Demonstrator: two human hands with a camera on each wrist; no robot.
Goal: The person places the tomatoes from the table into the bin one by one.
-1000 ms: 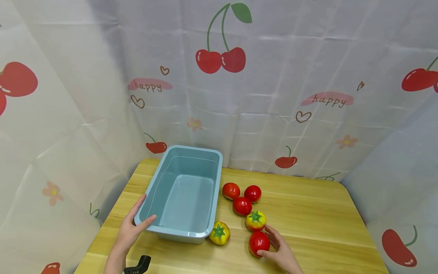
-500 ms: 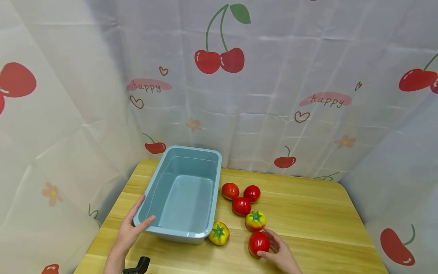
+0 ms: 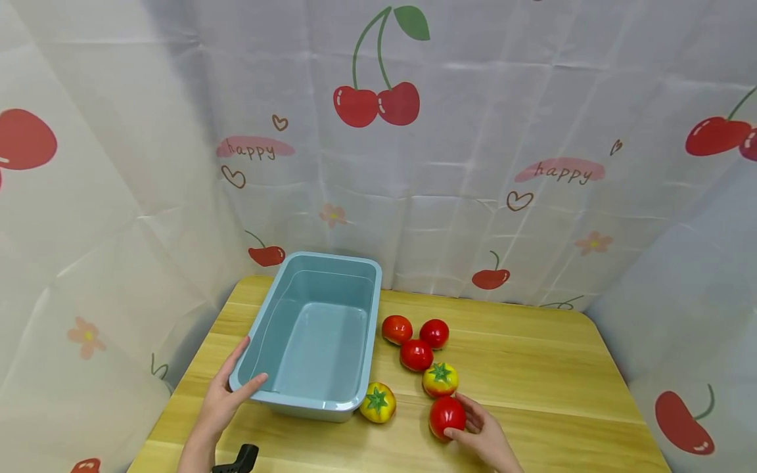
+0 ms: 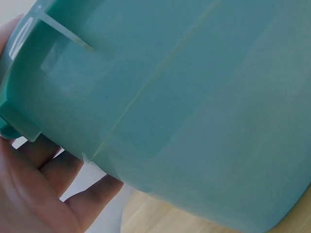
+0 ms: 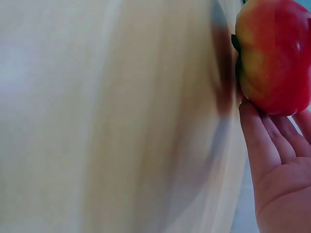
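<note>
My left hand grips the near left corner of a light blue plastic bin. Its thumb lies over the rim, and its other fingers show against the outside wall in the left wrist view. My right hand holds a shiny red tomato between thumb and fingers, right of the bin. In the right wrist view this tomato has its green stem side toward the tabletop, close over it. Just beyond it sits a yellow-red tomato with a green star-shaped top.
Another yellow-red tomato lies against the bin's near right corner. Three red tomatoes, among them a middle one, cluster right of the bin. A cherry-print curtain borders the wooden table at the back and sides.
The red tomato in my right hand has shifted up very slightly in the head view. My left hand keeps its grip on the bin, and the other tomatoes stay put.
</note>
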